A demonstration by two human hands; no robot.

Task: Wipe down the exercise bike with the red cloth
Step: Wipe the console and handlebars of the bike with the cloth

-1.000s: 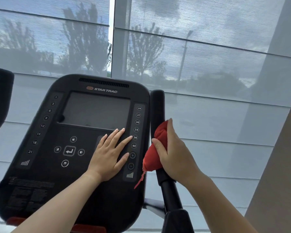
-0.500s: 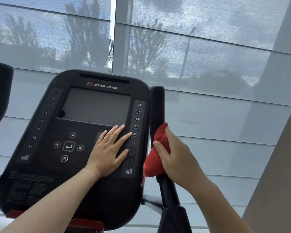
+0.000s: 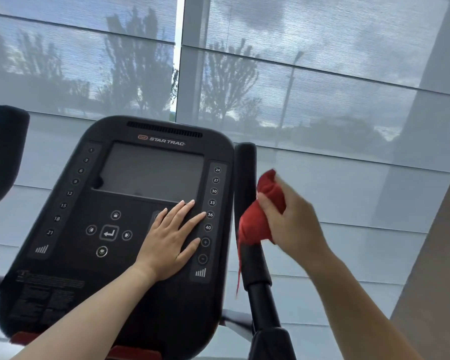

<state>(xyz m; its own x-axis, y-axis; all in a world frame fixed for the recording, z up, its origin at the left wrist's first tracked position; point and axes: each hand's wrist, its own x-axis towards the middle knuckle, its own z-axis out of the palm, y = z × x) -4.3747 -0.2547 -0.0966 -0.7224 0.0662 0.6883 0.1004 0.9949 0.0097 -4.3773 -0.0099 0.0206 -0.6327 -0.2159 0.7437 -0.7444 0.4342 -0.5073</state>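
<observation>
- Red cloth (image 3: 260, 219) bunched in right hand (image 3: 294, 224), clenched around it, against right handlebar (image 3: 244, 178)
- Left hand (image 3: 172, 237) flat, released, on console (image 3: 130, 255)
- Cloth judged soft, light; grip mid-wad, loose thread dangles

The console (image 3: 130, 229) crowds the right handlebar (image 3: 244, 172) on its left. The handlebar's right side is open, apart from the right hand (image 3: 294, 224) bunching the red cloth (image 3: 260, 219).
</observation>
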